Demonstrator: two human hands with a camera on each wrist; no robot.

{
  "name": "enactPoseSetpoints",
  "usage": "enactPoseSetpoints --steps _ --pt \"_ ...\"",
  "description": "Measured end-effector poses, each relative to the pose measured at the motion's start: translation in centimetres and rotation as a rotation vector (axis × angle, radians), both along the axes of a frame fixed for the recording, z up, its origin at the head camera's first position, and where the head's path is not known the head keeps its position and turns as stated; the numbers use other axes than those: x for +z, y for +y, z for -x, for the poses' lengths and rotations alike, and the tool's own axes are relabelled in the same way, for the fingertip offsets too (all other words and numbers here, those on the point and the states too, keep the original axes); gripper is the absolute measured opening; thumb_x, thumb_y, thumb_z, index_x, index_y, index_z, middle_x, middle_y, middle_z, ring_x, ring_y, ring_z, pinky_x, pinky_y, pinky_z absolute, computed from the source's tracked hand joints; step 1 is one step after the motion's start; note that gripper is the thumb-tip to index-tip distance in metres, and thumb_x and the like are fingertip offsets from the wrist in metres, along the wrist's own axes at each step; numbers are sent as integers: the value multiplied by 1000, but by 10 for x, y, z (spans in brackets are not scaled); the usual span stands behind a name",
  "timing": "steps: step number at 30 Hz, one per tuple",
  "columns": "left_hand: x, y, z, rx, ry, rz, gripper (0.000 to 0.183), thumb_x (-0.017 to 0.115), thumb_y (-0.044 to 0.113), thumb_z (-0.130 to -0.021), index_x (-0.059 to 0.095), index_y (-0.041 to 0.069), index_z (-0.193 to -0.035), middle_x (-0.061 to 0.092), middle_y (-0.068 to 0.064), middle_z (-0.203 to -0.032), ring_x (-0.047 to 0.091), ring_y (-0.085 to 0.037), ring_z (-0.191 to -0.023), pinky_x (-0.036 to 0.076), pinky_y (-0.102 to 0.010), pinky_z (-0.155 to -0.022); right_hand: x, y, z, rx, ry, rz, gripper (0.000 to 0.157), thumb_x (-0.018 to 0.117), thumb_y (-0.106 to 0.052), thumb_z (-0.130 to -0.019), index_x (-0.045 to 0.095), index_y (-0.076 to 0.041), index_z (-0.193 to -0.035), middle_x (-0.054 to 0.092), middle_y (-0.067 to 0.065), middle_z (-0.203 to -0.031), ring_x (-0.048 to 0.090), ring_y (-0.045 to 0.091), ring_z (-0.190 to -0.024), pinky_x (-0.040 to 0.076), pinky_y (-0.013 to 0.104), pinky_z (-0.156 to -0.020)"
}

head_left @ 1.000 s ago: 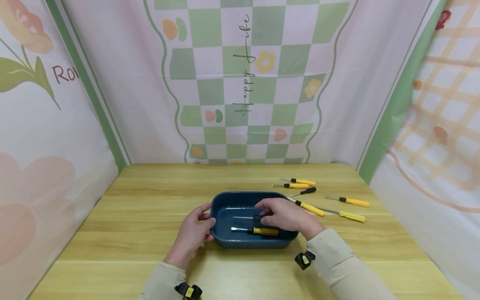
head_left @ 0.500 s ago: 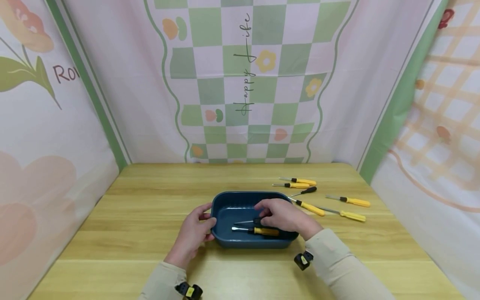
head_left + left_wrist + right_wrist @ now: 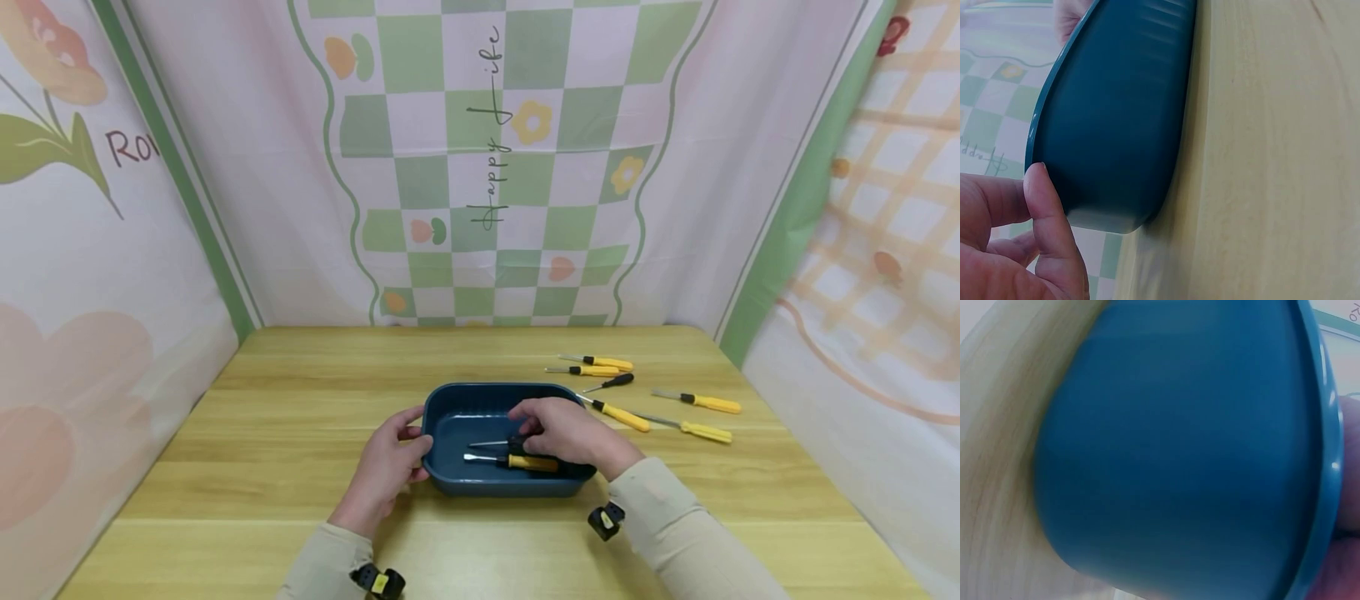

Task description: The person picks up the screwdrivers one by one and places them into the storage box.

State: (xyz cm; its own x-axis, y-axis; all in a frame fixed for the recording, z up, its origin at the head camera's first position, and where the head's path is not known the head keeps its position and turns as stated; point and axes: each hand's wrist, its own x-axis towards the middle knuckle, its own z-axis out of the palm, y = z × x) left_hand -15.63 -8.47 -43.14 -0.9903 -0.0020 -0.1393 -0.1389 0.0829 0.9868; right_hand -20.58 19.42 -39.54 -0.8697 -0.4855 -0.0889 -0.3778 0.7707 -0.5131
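A dark blue rectangular box (image 3: 498, 488) stands on the table. My left hand (image 3: 386, 467) holds its left end, thumb at the rim; in the left wrist view the thumb and fingers pinch the box's edge. My right hand (image 3: 566, 429) reaches over the right end and holds a black-handled screwdriver (image 3: 491, 444) low in the box, its shaft pointing left. Part of the black handle is hidden by the fingers. Just in front of it lies a yellow-and-black flat screwdriver (image 3: 534, 463). In the right wrist view the box's outer wall (image 3: 1179, 437) covers most of the hand.
On the table right of the box lie several yellow-handled screwdrivers, among them one (image 3: 621, 417) with its tip at the rim and another (image 3: 708, 405) farther right. A small black screwdriver (image 3: 617, 381) lies behind the box. Printed curtains (image 3: 495, 167) enclose the table.
The black-handled screwdriver has come down toward the near side of the box, closer to the yellow one. In the last half second it has barely moved. My left hand keeps its place.
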Motion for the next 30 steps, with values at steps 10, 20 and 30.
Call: enactPoseSetpoints --steps 10,20,30 --pt "-1 0 1 -1 -7 -12 51 63 9 -102 53 12 -152 51 -17 -129 59 -19 -68 56 -24 -58 -2 -2 -1 30 111 -49 36 69 1 -94 70 -8 -129 75 0 -100 69 14 -94 59 45 -91" --pt "2 1 -1 0 -11 -16 51 63 9 -102 52 11 -152 51 -17 -129 58 -20 -68 56 -24 -57 -4 -3 -1 23 134 -62 35 68 1 -95 70 -9 -129 75 -1 -100 70 14 -93 60 44 -90" --pt "-2 -1 1 -2 -6 -17 50 63 9 -102 53 13 -152 51 -17 -128 59 -20 -69 56 -23 -58 -5 -3 -2 19 142 -63 34 69 -3 -96 70 -9 -129 75 -1 -100 69 14 -94 59 46 -91"
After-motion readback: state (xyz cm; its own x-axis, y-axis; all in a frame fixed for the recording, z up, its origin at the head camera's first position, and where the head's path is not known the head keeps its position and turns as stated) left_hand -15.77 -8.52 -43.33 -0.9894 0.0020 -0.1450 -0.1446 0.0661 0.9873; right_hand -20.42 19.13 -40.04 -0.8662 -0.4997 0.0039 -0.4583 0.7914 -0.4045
